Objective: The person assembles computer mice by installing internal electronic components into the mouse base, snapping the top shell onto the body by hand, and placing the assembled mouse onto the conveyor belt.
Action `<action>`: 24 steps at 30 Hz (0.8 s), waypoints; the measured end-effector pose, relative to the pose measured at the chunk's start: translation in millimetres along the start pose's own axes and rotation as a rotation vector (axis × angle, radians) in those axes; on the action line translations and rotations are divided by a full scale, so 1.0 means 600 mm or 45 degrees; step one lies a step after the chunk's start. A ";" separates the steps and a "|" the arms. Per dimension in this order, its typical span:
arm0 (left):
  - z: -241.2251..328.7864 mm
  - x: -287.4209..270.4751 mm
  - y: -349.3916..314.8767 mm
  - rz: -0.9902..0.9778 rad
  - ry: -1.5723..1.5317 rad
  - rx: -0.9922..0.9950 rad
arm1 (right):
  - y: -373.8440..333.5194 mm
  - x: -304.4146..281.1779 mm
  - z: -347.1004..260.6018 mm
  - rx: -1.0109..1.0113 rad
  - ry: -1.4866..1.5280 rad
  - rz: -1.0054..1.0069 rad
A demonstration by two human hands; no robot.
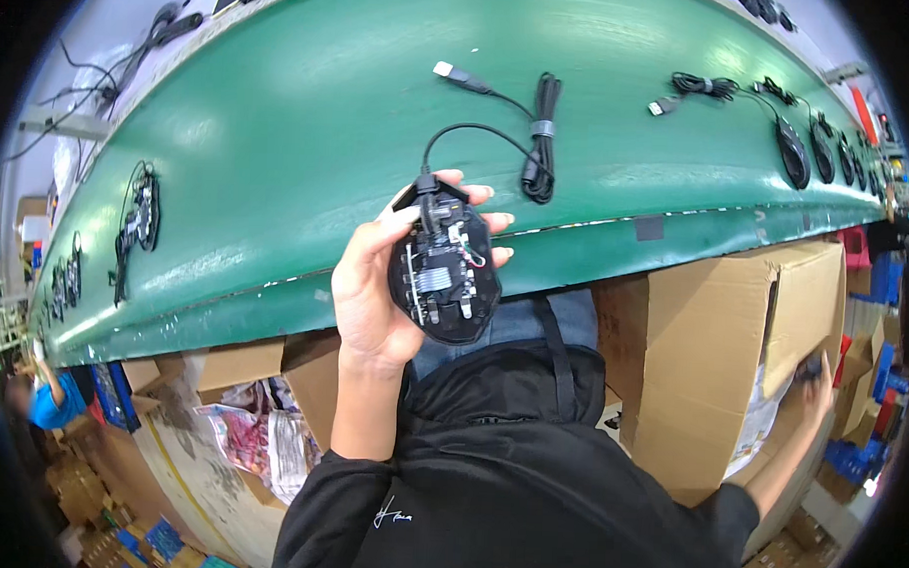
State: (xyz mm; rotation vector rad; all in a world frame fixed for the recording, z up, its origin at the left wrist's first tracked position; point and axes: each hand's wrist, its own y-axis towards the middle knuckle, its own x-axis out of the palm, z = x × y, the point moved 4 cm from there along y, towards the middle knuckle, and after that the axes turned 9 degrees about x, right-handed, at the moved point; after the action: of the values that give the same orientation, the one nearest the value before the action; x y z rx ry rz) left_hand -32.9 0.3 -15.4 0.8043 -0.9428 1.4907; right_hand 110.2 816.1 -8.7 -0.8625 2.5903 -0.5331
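My left hand (375, 271) holds an opened black computer mouse (443, 269) above the front edge of the green bench. Its upper shell is off, so the circuit board, a grey flat ribbon and thin coloured wires show. From its top end a cable (480, 127) loops to a tied black bundle (543, 137) on the bench, with a USB plug (447, 71) at the end. Far to the right, my right hand (819, 395) is at the open side of a large cardboard box (697, 373). Its fingers close on a small dark piece (810, 370) that I cannot make out.
The green bench (280, 128) runs across. Assembled mice (791, 154) with bundled cables line its right end, opened mice (147, 213) its left end. Below at left stands a carton (242, 362) with printed paper (259, 427). Another person (55, 395) in blue is far left.
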 end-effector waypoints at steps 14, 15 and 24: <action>0.010 0.000 0.000 -0.117 -0.413 0.000 | -0.586 0.853 -0.133 -2.348 -1.445 -1.008; 0.012 -0.001 0.000 -0.131 -0.394 -0.016 | -0.598 0.893 -0.120 -2.304 -1.538 -1.122; 0.059 -0.025 0.006 -0.016 -0.319 0.324 | -0.682 0.986 -0.088 -1.651 -1.073 -1.396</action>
State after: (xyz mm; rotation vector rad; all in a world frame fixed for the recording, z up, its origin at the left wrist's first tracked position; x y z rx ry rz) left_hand -35.4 -38.2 -13.3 1.2018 -0.9386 1.5418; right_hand -155.8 154.2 96.9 -2.1953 1.2209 1.2032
